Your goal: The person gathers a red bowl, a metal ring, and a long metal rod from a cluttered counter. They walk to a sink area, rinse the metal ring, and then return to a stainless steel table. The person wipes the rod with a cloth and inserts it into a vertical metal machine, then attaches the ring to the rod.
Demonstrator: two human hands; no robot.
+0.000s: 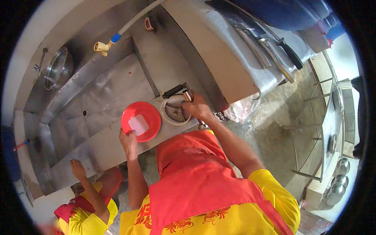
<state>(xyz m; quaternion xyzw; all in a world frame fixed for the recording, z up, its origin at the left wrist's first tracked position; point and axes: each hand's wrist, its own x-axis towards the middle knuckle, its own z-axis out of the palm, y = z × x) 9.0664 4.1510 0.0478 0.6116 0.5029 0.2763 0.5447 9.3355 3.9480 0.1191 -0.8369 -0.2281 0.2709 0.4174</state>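
Note:
A red round plastic bowl (152,117) sits on the steel counter in front of me. Across it lies a pale pinkish-white flat rectangular piece with rounded corners (140,124). My left hand (127,141) is closed at the bowl's near left rim, its fingers on that piece's lower corner. To the right stands a whitish round container (166,114) with metal blade-like parts inside. A black-handled metal crank (173,91) reaches over its far rim. My right hand (198,106) is closed at the container's right side, beside the crank's metal end; its fingertips are partly hidden.
Beyond lies a steel sink basin (105,88), with a yellow tap (102,47) above it. At the left, a person's hand (77,168) rests on the counter edge (94,164). Long-handled tools (274,53) lie on the raised surface at right. A metal rack (325,129) stands farther right.

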